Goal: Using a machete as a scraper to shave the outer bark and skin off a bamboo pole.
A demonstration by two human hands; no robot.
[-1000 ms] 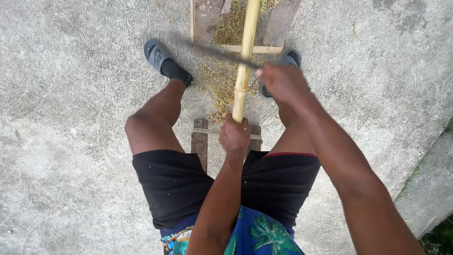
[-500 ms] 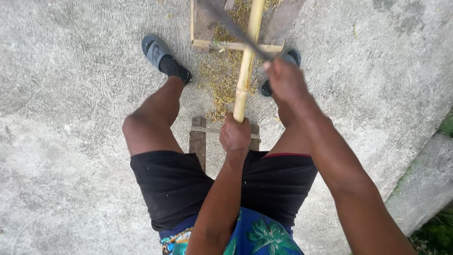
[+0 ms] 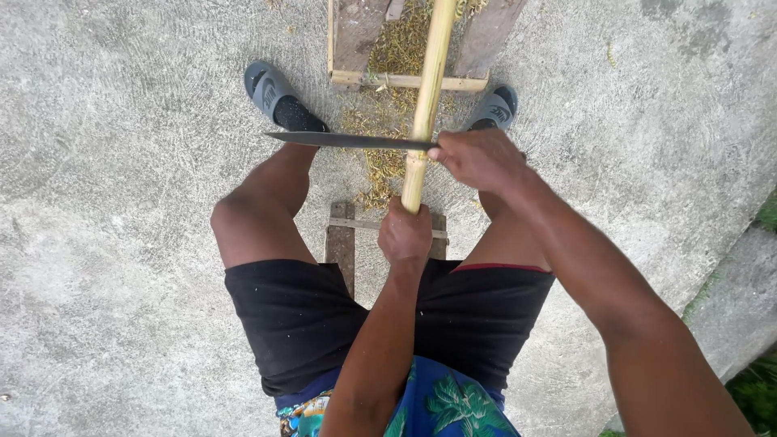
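I see a pale yellow bamboo pole, a dark grey blade crossing it, grey sandals either side, black shorts, and a blue leaf-patterned shirt below.

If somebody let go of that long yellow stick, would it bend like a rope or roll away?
The bamboo pole looks stiff: it stays straight though the left hand grips only its end. Being round and smooth, it would probably roll on the concrete. It is likely light for its length, being thin.
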